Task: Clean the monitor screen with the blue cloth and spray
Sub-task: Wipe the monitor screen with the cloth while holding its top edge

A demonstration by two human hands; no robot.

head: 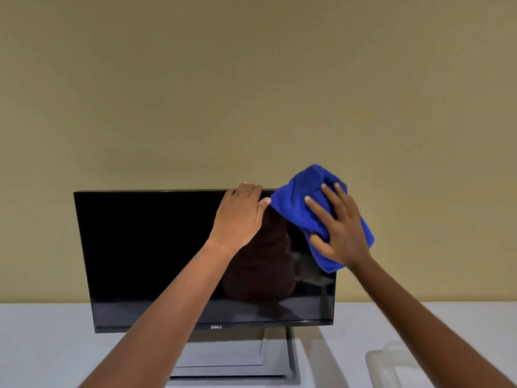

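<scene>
A black monitor (145,256) with a dark, switched-off screen stands on a white table. My left hand (240,217) grips its top edge near the middle, fingers curled over the rim. A bunched blue cloth (299,208) covers the screen's upper right corner. My right hand (340,228) lies flat on the cloth with fingers spread, pressing it against the screen. A translucent spray bottle (391,362) lies or stands blurred at the lower right, partly behind my right forearm.
The monitor's grey stand (237,357) rests on the white table (42,345). A plain beige wall (251,93) rises close behind the monitor.
</scene>
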